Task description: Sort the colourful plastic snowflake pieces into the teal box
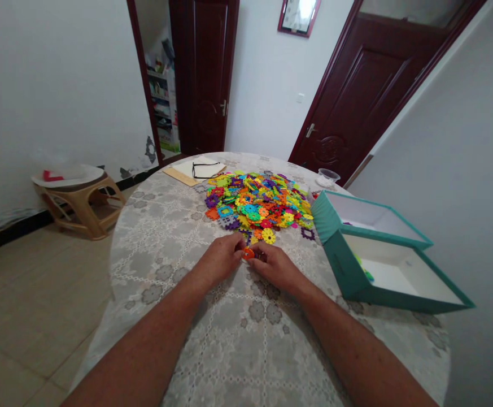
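Between my two hands is an orange plastic piece [248, 254], low over the front part of the table. My left hand [225, 252] is closed, its fingertips on the piece's left edge. From the other side my right hand [275, 261] pinches it, with something dark partly hidden under the fingers. Just beyond my hands lies a large heap of colourful plastic interlocking pieces [267, 203], some round and flower-like, some square frames. A yellow flower-shaped piece [268, 236] sits at the heap's near edge. To its right lies a dark purple square frame [308, 233].
On the right stand two teal boxes [335, 263] with white insides, a few pieces in them. Black glasses [208, 170] rest on papers at the back left. A clear plastic tub [328, 175] stands at the back right. Left of the table is a tan stool [83, 206].
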A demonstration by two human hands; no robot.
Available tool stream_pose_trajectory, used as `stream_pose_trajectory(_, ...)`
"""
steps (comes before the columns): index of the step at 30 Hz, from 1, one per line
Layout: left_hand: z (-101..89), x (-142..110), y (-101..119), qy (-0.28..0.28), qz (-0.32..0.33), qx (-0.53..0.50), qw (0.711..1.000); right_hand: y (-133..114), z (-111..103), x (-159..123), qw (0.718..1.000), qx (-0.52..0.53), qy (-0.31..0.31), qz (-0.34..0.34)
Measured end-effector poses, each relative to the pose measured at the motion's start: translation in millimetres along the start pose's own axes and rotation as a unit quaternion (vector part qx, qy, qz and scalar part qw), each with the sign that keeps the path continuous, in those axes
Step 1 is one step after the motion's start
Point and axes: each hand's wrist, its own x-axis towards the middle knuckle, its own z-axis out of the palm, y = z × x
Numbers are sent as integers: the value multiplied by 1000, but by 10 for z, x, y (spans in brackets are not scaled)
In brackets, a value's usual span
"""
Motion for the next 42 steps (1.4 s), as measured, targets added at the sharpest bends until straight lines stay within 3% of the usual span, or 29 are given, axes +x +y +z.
stream_pose_trajectory(6,15,11,-10,-26,41,-17,999,-115,-160,0,995,-93,0,-41)
stream_pose_trajectory(9,18,22,-47,14,70,15,997,-176,-464,-42,986,-158,30,-37)
stream_pose_trajectory(12,27,29,-116,32,86,82,992,-185,-933,-201,971,-219,94,3)
stream_pose_trajectory(14,47,23,-150,13,76,141,987,-134,-1273,-381,941,-288,173,29)
stream_pose_trajectory(17,89,0,-150,-13,42,218,975,60,-1715,-702,863,-421,273,59)
stream_pose_trajectory(20,108,-20,-111,-24,28,245,969,366,-1996,-988,793,-524,294,98)
stream_pose_trajectory(23,94,-31,-79,-39,48,241,969,650,-2100,-1167,767,-561,272,151)
stream_pose_trajectory(26,78,-36,-53,-51,67,235,968,731,-2054,-1227,761,-563,281,158)
stream_pose_trajectory(29,88,-42,-13,-73,90,226,967,551,-1889,-1156,758,-557,319,115)
stream_pose_trajectory(30,97,-45,5,-81,99,223,966,455,-1806,-1101,771,-543,320,93)
stream_pose_trajectory(32,117,-54,41,-93,114,219,965,261,-1593,-944,822,-491,285,42)
stream_pose_trajectory(36,131,-86,104,-105,140,214,961,88,-1038,-498,925,-352,139,-23)
stream_pose_trajectory(39,102,-119,134,-117,156,209,958,183,-650,-131,946,-311,78,-52)
stream_pose_trajectory(42,48,-144,135,-131,162,209,956,300,-378,187,945,-319,69,-20)
